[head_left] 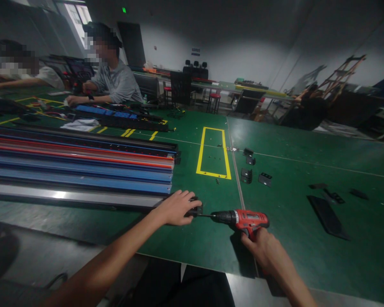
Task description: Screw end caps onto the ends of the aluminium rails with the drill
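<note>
My right hand [265,247] is wrapped around the handle of a red and black cordless drill [250,218]. The drill's long thin bit [206,215] points left and reaches a black end bracket [196,209]. That bracket sits at the right end of a long silver-grey metal profile [83,197]. My left hand [178,208] grips the bracket and the profile's end, its fingers curled over the top. Whether the bit sits in a screw is too small to tell. Behind the profile lie several more long profiles [141,175], blue and red, side by side.
On the green table [284,153], a yellow tape rectangle [198,157] holds small screws. Black brackets [265,179] lie right of it, and a dark flat piece [327,216] farther right. Across the table, a person in a grey shirt [123,83] works beside another person [49,76].
</note>
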`<state>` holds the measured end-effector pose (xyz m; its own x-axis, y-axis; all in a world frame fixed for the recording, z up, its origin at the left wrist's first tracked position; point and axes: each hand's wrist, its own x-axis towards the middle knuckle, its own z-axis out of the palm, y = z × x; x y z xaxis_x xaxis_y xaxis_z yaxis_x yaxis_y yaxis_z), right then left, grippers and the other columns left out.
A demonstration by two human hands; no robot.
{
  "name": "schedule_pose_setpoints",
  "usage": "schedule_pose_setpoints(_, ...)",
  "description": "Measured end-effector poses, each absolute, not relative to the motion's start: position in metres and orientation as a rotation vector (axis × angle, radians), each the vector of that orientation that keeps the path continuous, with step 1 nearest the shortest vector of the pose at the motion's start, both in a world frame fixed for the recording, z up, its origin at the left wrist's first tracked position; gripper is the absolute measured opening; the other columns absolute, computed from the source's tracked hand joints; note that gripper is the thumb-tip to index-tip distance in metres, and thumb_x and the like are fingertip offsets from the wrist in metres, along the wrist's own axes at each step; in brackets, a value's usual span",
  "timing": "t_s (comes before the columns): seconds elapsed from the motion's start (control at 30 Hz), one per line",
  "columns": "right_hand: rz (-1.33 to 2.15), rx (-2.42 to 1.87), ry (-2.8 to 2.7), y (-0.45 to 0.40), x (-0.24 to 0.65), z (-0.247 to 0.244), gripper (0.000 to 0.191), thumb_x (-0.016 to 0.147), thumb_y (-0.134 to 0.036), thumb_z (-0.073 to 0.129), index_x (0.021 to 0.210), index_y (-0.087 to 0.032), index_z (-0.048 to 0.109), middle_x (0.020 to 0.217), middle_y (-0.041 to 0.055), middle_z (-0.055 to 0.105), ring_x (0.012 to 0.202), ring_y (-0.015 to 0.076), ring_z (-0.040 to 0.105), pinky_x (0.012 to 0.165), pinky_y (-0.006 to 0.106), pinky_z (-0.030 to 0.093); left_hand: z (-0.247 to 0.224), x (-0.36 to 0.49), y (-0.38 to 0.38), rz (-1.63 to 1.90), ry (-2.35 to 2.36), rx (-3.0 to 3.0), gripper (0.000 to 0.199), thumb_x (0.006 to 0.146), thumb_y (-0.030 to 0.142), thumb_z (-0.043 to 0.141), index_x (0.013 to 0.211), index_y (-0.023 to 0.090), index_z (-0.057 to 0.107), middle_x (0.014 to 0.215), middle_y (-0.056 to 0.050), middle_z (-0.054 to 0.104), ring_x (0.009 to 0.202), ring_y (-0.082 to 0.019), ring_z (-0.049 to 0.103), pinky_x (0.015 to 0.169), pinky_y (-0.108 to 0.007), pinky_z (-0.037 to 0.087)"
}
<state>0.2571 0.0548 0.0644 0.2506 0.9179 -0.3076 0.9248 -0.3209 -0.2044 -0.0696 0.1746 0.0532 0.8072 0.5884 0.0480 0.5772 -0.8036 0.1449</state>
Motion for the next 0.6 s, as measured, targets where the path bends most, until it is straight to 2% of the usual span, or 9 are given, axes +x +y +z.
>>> schedule_pose_setpoints(0.6, -0.553, 2.464, 1.82, 0.0559, 0.2527, 0.071, 0.043, 0.095, -0.056, 0.048, 0.089, -0.017, 0.065, 0.088, 0.0178, 0.076, 0.083, 0.0318, 0.075, 0.067, 0.035, 0.048, 0.0538, -0.0688, 0.1747, 0.134, 0.94, 2.863, 0.046, 0.088, 0.039, 0.066, 0.133, 0.029, 0.058, 0.121, -0.01, 0.06, 0.106, -0.03, 0.059, 0.085, -0.04, 0.044)
